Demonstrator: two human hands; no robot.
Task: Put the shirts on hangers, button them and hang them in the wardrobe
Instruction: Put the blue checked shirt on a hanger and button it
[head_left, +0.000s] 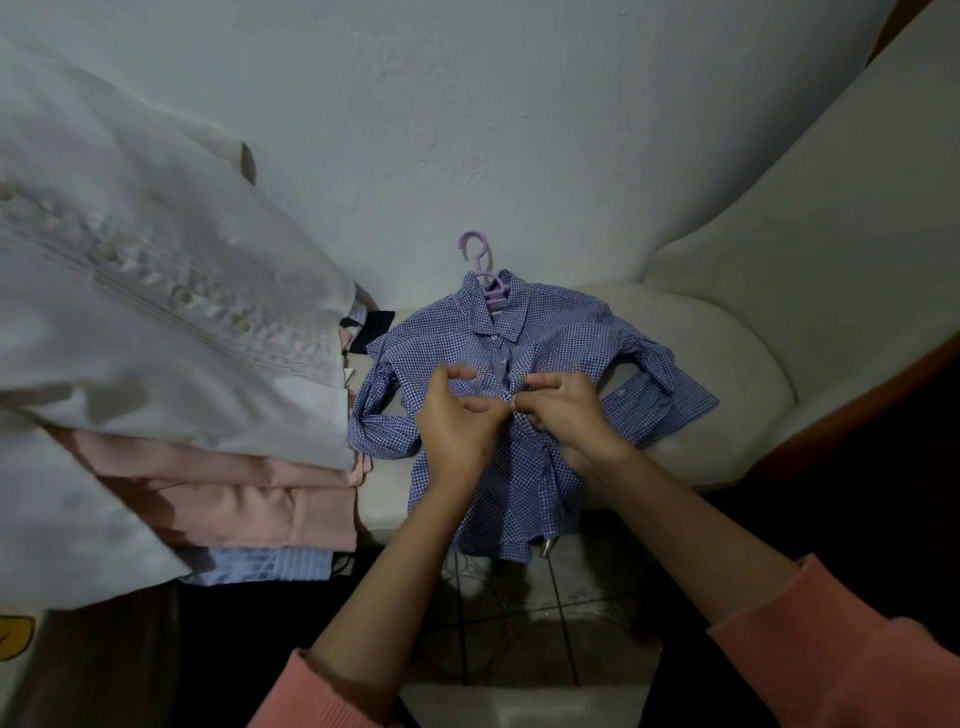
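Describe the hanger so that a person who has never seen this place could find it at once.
Look at the pale cushioned seat against the white wall. On it lies a small blue checked shirt, which both hands pinch at the front, left hand and right hand. The hanger pokes out of its collar: it is the only lilac plastic thing, its hook curling over the wall.

Left hand, right hand close together, fingers curled, pinching.
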